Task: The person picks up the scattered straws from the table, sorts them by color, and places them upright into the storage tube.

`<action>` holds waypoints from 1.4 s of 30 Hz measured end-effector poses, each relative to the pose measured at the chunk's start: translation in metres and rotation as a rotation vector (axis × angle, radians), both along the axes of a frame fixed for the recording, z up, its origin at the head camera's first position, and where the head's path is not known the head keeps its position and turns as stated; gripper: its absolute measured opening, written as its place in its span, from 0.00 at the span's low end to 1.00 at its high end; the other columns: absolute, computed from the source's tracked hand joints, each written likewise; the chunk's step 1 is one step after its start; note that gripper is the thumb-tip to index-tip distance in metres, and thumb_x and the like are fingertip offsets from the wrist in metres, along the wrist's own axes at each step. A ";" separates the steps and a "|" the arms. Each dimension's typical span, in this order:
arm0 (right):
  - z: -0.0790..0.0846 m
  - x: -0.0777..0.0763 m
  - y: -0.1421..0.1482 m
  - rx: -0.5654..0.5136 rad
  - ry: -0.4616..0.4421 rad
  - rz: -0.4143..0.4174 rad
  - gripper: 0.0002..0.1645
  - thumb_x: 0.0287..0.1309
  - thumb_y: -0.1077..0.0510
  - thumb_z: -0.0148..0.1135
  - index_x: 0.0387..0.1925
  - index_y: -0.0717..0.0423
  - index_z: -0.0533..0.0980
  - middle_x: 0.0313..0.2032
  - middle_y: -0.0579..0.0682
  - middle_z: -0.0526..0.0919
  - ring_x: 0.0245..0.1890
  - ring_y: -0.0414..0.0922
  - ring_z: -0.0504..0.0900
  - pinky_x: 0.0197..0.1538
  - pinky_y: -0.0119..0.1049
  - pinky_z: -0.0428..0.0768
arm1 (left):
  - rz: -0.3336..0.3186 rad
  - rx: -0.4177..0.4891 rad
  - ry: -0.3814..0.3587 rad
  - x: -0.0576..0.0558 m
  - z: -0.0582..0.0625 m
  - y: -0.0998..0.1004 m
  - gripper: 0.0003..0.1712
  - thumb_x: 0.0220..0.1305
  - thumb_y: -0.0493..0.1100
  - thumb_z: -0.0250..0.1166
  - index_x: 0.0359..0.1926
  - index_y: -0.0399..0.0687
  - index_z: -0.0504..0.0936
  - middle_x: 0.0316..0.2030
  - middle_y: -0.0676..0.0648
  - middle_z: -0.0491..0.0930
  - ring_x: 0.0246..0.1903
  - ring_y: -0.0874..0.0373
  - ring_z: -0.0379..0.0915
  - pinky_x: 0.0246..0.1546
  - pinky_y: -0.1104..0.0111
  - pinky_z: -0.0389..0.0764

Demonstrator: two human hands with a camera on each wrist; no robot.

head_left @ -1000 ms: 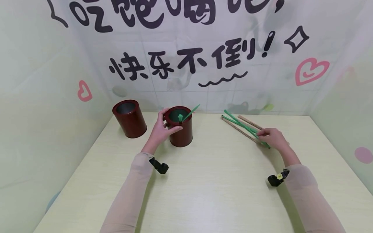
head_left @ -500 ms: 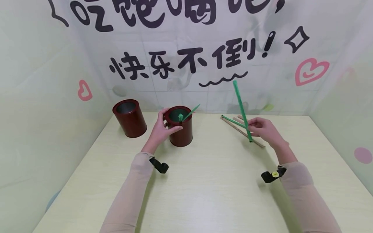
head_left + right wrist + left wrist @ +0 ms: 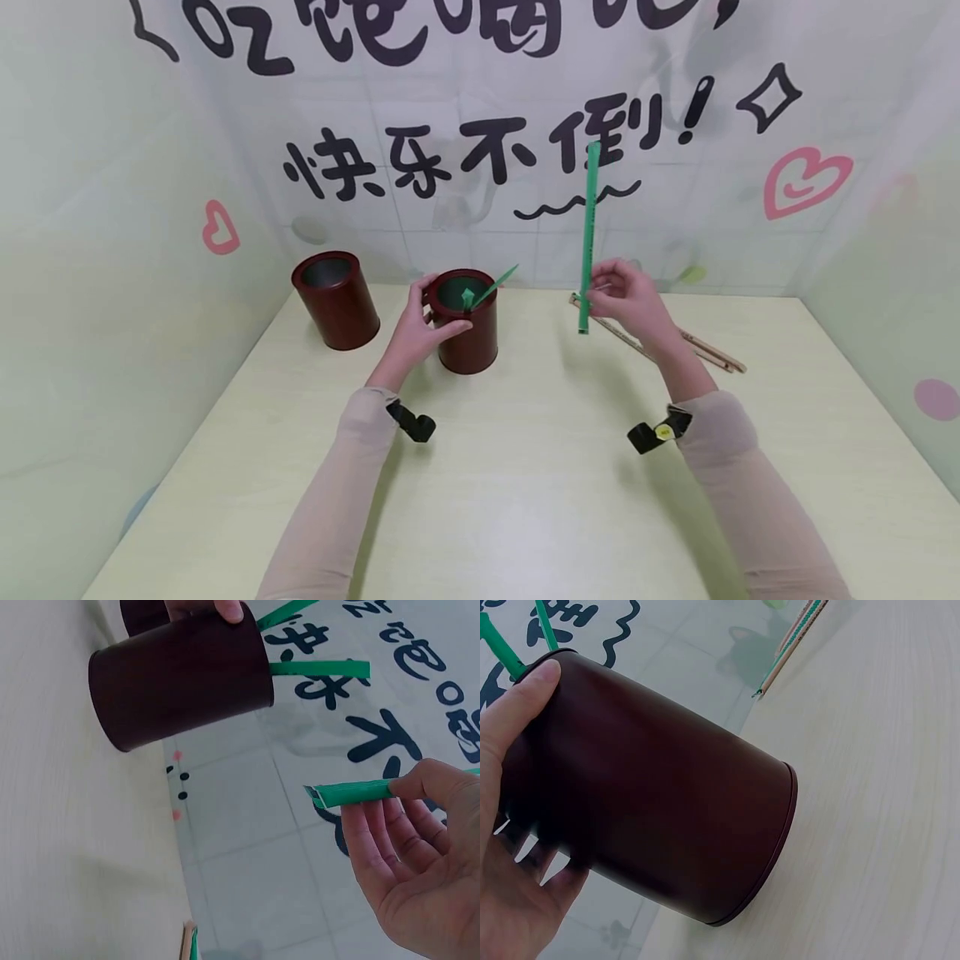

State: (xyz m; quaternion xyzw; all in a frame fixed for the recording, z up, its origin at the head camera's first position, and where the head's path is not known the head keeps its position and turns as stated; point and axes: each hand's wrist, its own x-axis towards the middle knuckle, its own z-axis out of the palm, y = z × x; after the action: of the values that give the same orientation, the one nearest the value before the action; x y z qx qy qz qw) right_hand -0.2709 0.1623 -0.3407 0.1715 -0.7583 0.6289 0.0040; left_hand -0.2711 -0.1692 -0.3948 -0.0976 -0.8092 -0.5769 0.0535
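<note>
My left hand [image 3: 414,337] grips a dark red cylindrical canister [image 3: 469,348] that stands upright on the table, thumb at the rim and fingers round its left side. Two green sticks [image 3: 322,669] poke out of the canister's mouth. Off to the right, my right hand [image 3: 632,304] pinches a long, flat green wrapped stick [image 3: 590,208] near its lower end and holds it upright above the table. Dark print runs along the stick. In the right wrist view its lower end [image 3: 330,795] juts past the thumb, and the other fingers are loosely bent behind it.
A second dark red canister [image 3: 337,304] stands at the back left. Several brown wrapped sticks [image 3: 708,348] and a green one lie at the back right, partly behind my right hand. A printed sheet [image 3: 480,208] closes off the table's back edge.
The right hand has picked the green stick up from the pile, tipped it upright and carried it left toward the canister. The left hand keeps its grip on the canister.
</note>
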 end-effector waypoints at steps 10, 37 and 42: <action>0.019 -0.003 -0.061 -0.151 0.077 0.005 0.13 0.61 0.72 0.58 0.46 0.64 0.68 0.38 0.48 0.79 0.36 0.38 0.84 0.43 0.34 0.88 | 0.006 -0.010 0.016 -0.004 -0.003 -0.003 0.53 0.59 0.45 0.74 0.75 0.50 0.49 0.75 0.45 0.55 0.74 0.49 0.54 0.74 0.48 0.61; 0.015 -0.010 -0.109 0.029 0.182 -0.024 0.17 0.63 0.61 0.65 0.50 0.65 0.73 0.44 0.62 0.83 0.41 0.54 0.85 0.46 0.35 0.86 | 0.003 -0.008 0.030 -0.002 -0.001 0.000 0.52 0.59 0.44 0.73 0.75 0.50 0.49 0.74 0.44 0.57 0.74 0.49 0.54 0.74 0.46 0.60; 0.011 -0.008 -0.095 0.112 0.131 -0.014 0.24 0.60 0.56 0.69 0.54 0.59 0.72 0.47 0.58 0.83 0.45 0.53 0.85 0.49 0.40 0.84 | 0.004 -0.003 0.025 -0.002 -0.002 0.001 0.52 0.59 0.44 0.73 0.75 0.50 0.49 0.74 0.45 0.57 0.74 0.49 0.54 0.74 0.46 0.60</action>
State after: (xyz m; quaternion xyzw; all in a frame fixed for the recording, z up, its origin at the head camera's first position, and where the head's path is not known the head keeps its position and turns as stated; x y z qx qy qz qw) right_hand -0.2787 0.0669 -0.3297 0.2067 -0.7915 0.5731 0.0484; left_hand -0.2736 -0.1684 -0.3965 -0.1034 -0.8094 -0.5745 0.0645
